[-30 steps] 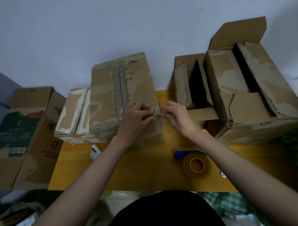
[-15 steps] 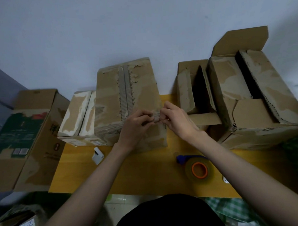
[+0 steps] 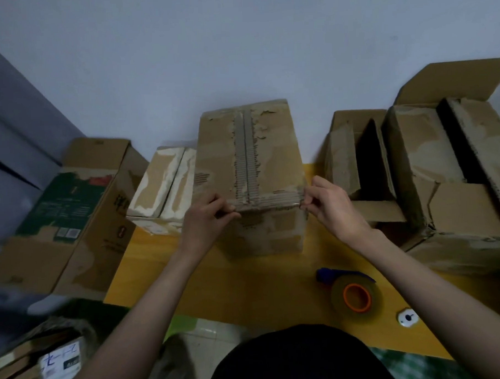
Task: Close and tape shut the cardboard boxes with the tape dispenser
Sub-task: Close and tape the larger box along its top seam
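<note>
A closed, worn cardboard box stands in the middle of the yellow table. A clear strip of tape runs along its near top edge. My left hand pinches the strip's left end at the box's near left corner. My right hand pinches the right end at the near right corner. The tape dispenser, with a blue handle and orange core, lies on the table to the right of me, untouched.
Two open boxes, a smaller one and a large one, stand at the right. A low whitish box sits left of the middle box. A printed carton stands off the table's left side. A small white round object lies near the dispenser.
My hands were together at the box's near right corner; the left hand has moved left along the edge, so the tape strip now spans the box's near top edge.
</note>
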{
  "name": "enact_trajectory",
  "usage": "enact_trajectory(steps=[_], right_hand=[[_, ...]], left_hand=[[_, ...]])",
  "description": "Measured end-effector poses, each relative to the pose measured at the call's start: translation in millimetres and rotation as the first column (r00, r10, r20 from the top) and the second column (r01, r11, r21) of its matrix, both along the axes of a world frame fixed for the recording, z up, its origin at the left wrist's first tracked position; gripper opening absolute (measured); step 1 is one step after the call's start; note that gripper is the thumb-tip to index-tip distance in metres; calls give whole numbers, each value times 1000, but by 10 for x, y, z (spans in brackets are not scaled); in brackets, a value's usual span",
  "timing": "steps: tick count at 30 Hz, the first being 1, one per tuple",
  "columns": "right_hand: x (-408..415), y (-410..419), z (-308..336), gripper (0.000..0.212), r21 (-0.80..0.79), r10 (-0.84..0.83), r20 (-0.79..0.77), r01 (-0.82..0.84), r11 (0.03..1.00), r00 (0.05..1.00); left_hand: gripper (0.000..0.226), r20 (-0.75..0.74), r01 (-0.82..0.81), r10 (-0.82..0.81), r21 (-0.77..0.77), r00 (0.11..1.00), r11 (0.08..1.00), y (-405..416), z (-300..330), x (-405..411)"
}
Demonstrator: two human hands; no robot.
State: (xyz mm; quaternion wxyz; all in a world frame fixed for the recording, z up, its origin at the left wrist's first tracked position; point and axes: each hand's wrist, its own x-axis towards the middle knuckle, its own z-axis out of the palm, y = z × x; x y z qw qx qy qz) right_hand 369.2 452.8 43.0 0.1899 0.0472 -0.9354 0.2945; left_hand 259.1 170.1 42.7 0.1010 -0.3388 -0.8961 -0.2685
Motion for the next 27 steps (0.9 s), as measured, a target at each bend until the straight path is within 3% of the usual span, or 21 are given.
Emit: enact_trajectory(steps=[8,17,20,24,27], right_hand=[[-24,-13,-65,24,-9,-42,-3,42,999,999],[-5,-86,-48,25,-153,-172,112,188,970,979],[0,-83,21,32,-202,-175,190,213,956,966],[2,-59,133,56,-200,-112,193,151,968,975],[-22,-24,159,44,-167,-84,194,117,979,977]], left_hand=[[32,10,-79,79,9,997,997,-466,-6,-52],[24,237,-188,146,165,961,968,-628,-15,-26],[26,259,-175,129,160,957,971,-670,13,-23],[30,281,-100,61,125,958,987,-723,129,-101],[33,292,-61,31,96,956,993,-714,206,-233]])
